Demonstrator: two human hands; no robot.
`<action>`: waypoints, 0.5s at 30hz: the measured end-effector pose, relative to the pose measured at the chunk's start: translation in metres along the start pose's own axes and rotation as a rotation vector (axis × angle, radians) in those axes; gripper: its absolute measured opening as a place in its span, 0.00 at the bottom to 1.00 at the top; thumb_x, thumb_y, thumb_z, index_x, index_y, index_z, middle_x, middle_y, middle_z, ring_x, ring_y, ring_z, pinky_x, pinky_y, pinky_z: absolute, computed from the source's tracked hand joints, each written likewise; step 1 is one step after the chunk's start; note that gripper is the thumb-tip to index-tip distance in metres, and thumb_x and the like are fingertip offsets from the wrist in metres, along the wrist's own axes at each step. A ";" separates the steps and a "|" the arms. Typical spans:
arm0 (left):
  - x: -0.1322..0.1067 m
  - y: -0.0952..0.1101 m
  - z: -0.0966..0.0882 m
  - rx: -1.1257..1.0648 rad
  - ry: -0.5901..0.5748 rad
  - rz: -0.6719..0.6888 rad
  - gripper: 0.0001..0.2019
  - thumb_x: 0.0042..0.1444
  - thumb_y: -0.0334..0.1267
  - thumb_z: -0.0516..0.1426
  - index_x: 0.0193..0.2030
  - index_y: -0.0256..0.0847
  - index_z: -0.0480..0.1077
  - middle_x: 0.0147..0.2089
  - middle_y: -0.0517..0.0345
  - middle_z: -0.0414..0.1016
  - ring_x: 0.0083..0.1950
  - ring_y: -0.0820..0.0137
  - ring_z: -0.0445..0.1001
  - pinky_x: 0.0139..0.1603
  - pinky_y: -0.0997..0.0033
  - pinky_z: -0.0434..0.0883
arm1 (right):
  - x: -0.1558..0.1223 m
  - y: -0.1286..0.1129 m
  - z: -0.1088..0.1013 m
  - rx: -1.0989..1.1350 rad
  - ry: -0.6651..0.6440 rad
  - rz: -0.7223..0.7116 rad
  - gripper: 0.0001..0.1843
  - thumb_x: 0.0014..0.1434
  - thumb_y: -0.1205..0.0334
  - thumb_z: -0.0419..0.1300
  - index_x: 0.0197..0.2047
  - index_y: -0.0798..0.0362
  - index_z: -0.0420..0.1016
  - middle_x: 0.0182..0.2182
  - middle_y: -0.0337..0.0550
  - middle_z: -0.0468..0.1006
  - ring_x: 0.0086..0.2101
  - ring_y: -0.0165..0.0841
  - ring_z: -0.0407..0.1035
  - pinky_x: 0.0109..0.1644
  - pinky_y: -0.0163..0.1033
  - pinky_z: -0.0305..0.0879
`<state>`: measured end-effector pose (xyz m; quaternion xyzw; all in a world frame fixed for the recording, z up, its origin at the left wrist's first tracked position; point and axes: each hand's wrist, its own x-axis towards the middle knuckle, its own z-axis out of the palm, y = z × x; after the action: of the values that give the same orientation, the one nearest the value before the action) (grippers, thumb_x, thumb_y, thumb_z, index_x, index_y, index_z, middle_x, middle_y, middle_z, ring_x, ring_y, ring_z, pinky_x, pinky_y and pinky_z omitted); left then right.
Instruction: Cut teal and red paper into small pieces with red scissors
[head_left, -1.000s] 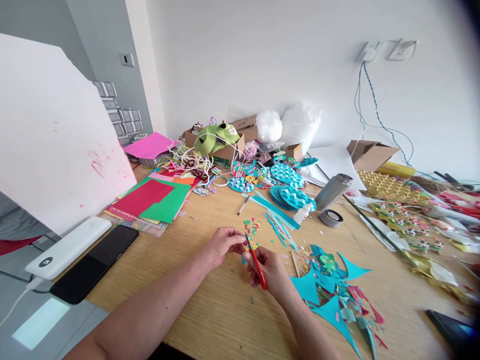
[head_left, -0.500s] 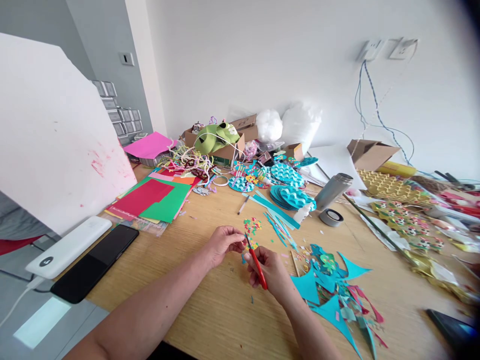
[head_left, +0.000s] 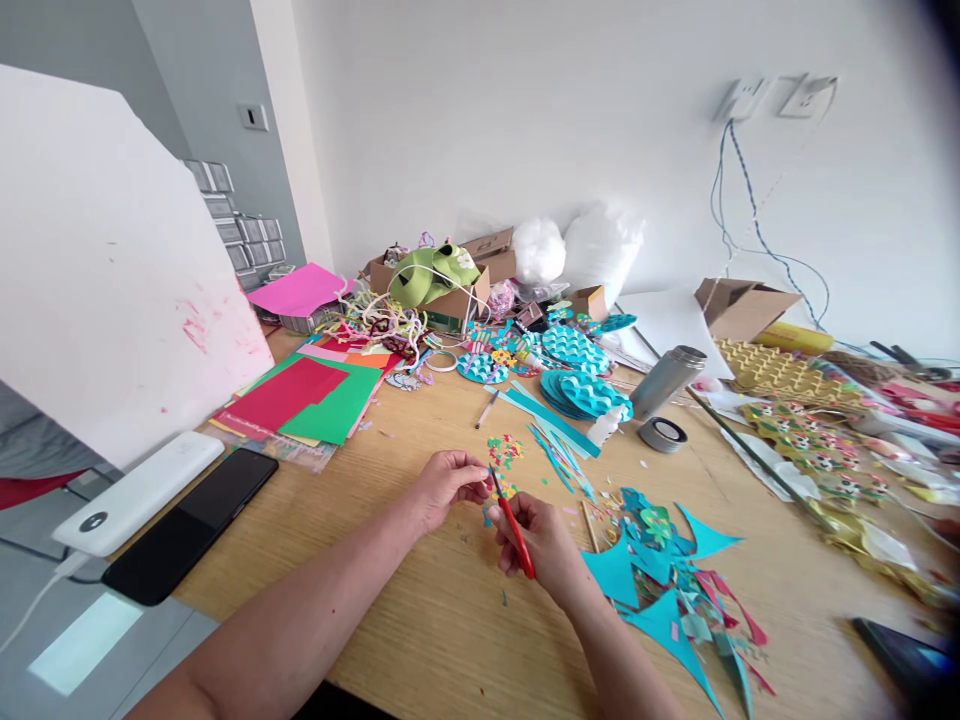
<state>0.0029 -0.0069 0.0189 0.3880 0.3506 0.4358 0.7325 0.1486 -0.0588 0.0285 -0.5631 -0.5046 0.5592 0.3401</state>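
Note:
My right hand [head_left: 541, 543] is closed around small red-handled scissors [head_left: 513, 522], whose tips point up and left toward my other hand. My left hand [head_left: 444, 486] pinches a tiny piece of paper I can barely make out, right at the scissor tips. Both hands hover just above the wooden table [head_left: 420, 610], near its front middle. A small heap of coloured paper cut-outs [head_left: 505, 450] lies just beyond the hands. Teal paper offcuts [head_left: 660, 570] are scattered to the right of my right hand.
Red and green paper sheets [head_left: 311, 398] lie at the left, with a black phone [head_left: 191, 525] and a white power bank [head_left: 139, 492] near the table's left edge. Teal scalloped discs [head_left: 585, 392], a glue bottle [head_left: 604, 427], a steel flask [head_left: 666, 380] and tape roll [head_left: 662, 435] sit behind. Boxes [head_left: 450, 290] line the wall.

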 end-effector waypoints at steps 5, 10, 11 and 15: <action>0.000 0.000 0.000 0.000 -0.011 0.002 0.09 0.40 0.37 0.63 0.26 0.33 0.72 0.25 0.56 0.73 0.25 0.75 0.69 0.31 0.72 0.66 | -0.002 0.000 0.000 0.002 -0.003 -0.004 0.22 0.43 0.44 0.62 0.23 0.52 0.59 0.14 0.29 0.67 0.12 0.28 0.66 0.12 0.29 0.56; 0.000 0.001 -0.001 0.004 -0.013 -0.003 0.10 0.39 0.38 0.64 0.26 0.33 0.72 0.26 0.56 0.73 0.26 0.75 0.69 0.32 0.72 0.67 | -0.002 -0.002 -0.001 0.014 0.002 -0.002 0.24 0.42 0.42 0.63 0.23 0.52 0.58 0.14 0.30 0.68 0.11 0.28 0.65 0.12 0.30 0.57; 0.001 0.002 -0.002 0.006 -0.005 -0.002 0.10 0.39 0.38 0.64 0.26 0.33 0.72 0.26 0.55 0.73 0.26 0.74 0.69 0.32 0.71 0.67 | -0.002 -0.003 -0.002 0.016 0.012 -0.008 0.24 0.41 0.42 0.63 0.23 0.52 0.58 0.13 0.30 0.68 0.11 0.28 0.65 0.12 0.30 0.57; 0.007 0.004 -0.010 0.154 0.132 0.075 0.08 0.39 0.38 0.62 0.25 0.35 0.71 0.28 0.55 0.74 0.30 0.71 0.71 0.34 0.71 0.67 | 0.001 -0.003 -0.013 0.063 0.144 -0.075 0.24 0.42 0.42 0.63 0.22 0.52 0.59 0.14 0.33 0.69 0.11 0.28 0.65 0.13 0.30 0.57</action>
<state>-0.0042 0.0037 0.0170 0.4266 0.4159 0.4593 0.6588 0.1608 -0.0549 0.0335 -0.5717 -0.4816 0.5196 0.4138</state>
